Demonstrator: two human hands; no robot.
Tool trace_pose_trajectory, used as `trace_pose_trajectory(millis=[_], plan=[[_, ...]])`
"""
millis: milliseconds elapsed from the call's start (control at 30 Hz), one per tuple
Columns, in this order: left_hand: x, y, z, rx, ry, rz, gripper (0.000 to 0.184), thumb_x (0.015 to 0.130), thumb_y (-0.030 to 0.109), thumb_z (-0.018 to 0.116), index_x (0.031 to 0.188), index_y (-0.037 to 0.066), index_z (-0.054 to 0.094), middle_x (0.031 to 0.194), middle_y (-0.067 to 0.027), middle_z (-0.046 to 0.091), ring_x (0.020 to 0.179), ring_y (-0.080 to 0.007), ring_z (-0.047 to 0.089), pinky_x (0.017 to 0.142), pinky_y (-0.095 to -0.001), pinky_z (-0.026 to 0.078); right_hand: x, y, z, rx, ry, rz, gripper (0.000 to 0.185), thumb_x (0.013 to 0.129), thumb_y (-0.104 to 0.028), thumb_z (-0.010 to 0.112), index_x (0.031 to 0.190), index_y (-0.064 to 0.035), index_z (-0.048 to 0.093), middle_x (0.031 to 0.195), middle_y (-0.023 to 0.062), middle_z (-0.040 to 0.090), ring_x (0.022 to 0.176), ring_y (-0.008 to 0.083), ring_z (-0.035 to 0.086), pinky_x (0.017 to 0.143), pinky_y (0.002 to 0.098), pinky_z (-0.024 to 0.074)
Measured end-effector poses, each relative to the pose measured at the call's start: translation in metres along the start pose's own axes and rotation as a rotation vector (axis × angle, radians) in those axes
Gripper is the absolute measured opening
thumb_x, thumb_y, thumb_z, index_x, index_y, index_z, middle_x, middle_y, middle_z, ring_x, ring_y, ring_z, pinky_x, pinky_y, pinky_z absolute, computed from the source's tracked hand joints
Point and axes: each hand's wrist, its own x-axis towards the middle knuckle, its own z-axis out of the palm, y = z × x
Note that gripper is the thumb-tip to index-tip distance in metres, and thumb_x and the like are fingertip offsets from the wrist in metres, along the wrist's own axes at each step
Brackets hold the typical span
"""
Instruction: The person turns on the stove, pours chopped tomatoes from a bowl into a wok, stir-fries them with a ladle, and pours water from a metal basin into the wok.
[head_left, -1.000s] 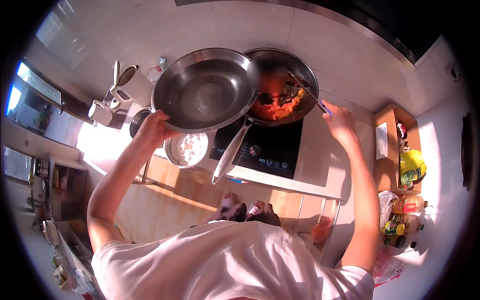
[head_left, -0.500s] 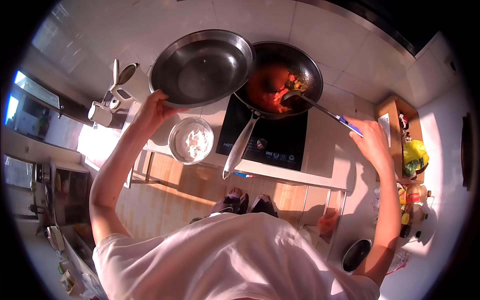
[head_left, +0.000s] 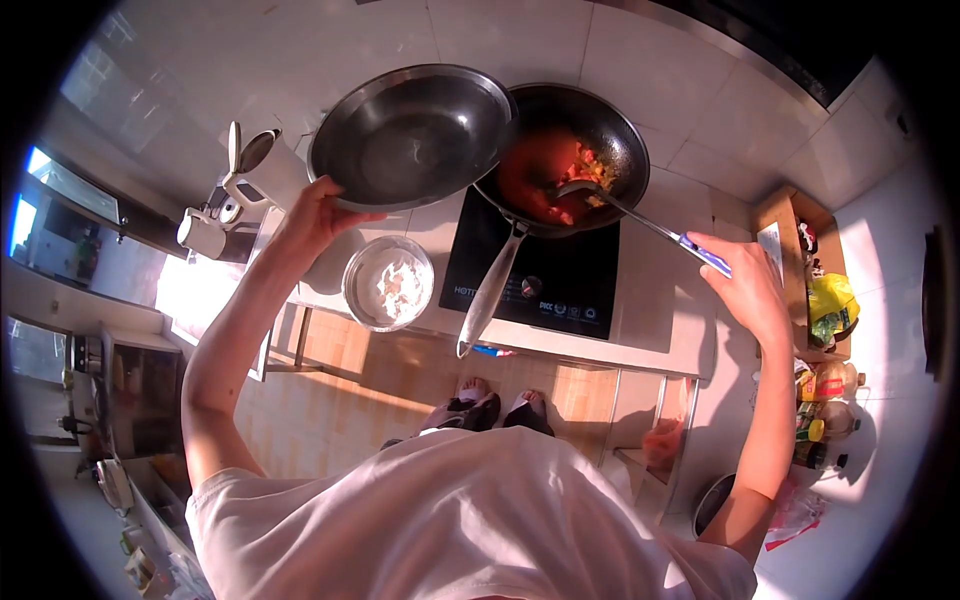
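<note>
My left hand (head_left: pixel 318 222) is closed on the near-left rim of a large metal bowl (head_left: pixel 410 140), which hangs beside the wok and overlaps its left edge. The bowl's inside looks dark and shiny. My right hand (head_left: pixel 745 285) grips a ladle (head_left: pixel 650 220) by its blue and white handle. The ladle's head dips into red liquid with yellow and red chunks (head_left: pixel 590 170) in the wok (head_left: pixel 628 150). Under the wok is a black induction cooktop (head_left: pixel 560 285), and the wok's long handle (head_left: pixel 492 290) points toward me.
On the counter, left of the cooktop, stands a round bowl (head_left: pixel 388 285) with white pieces in it. A white jug (head_left: pixel 200 232) and other kitchenware are farther left. To the right are a wooden shelf (head_left: pixel 795 260), a yellow bag (head_left: pixel 832 305) and several bottles (head_left: pixel 835 385).
The ladle head has shifted slightly left and up in the wok, and more chunks show around it. The metal bowl has moved slightly right within the view. Both hands keep their hold.
</note>
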Motion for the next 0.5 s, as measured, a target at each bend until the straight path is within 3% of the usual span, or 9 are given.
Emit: trace_pose_trajectory(millis=[200, 233, 333, 467, 500], plan=[[0.003, 0.0, 0.011, 0.035, 0.053, -0.005, 0.043, 0.08, 0.011, 0.044, 0.113, -0.017, 0.04, 0.101, -0.0299, 0.055, 0.087, -0.0398, 0.061, 0.067, -0.0285, 0.059, 0.036, -0.002, 0.06, 0.069, 0.174, 0.027, 0.04, 0.075, -0.009, 0.059, 0.113, -0.0179, 0.059, 0.084, 0.0174, 0.062, 0.081, 0.0338, 0.06, 0.074, 0.0407, 0.0475], [0.003, 0.002, 0.012, 0.04, 0.038, -0.01, 0.043, 0.08, 0.011, 0.044, 0.112, -0.018, 0.04, 0.101, -0.0299, 0.056, 0.086, -0.0394, 0.061, 0.067, -0.0281, 0.059, 0.05, 0.003, 0.081, 0.028, 0.241, -0.002, 0.04, 0.075, -0.007, 0.059, 0.114, -0.0171, 0.059, 0.076, 0.0186, 0.062, 0.074, 0.0354, 0.06, 0.072, 0.0428, 0.0485], [0.012, 0.004, 0.009, 0.064, 0.018, -0.044, 0.042, 0.081, 0.011, 0.041, 0.112, -0.018, 0.04, 0.099, -0.0299, 0.056, 0.085, -0.0383, 0.062, 0.065, -0.0268, 0.059, 0.075, 0.013, 0.124, -0.033, 0.387, -0.141, 0.041, 0.074, -0.006, 0.059, 0.113, -0.0169, 0.059, 0.075, 0.0172, 0.062, 0.073, 0.0348, 0.061, 0.07, 0.0419, 0.0491], [0.028, 0.005, 0.016, 0.082, 0.017, -0.051, 0.041, 0.08, 0.01, 0.038, 0.11, -0.018, 0.04, 0.095, -0.0299, 0.058, 0.082, -0.0374, 0.063, 0.061, -0.0255, 0.059, 0.033, 0.011, 0.098, 0.176, 0.271, -0.107, 0.041, 0.076, -0.008, 0.06, 0.116, -0.0156, 0.057, 0.081, 0.0164, 0.063, 0.076, 0.035, 0.061, 0.071, 0.0407, 0.0486], [0.032, 0.003, 0.018, 0.078, 0.001, -0.043, 0.041, 0.08, 0.01, 0.038, 0.109, -0.018, 0.041, 0.094, -0.0298, 0.058, 0.082, -0.0374, 0.063, 0.061, -0.0254, 0.059, 0.021, 0.019, 0.096, 0.303, 0.264, -0.043, 0.042, 0.077, -0.009, 0.06, 0.118, -0.0142, 0.055, 0.089, 0.0172, 0.063, 0.078, 0.0355, 0.061, 0.073, 0.0395, 0.0481]])
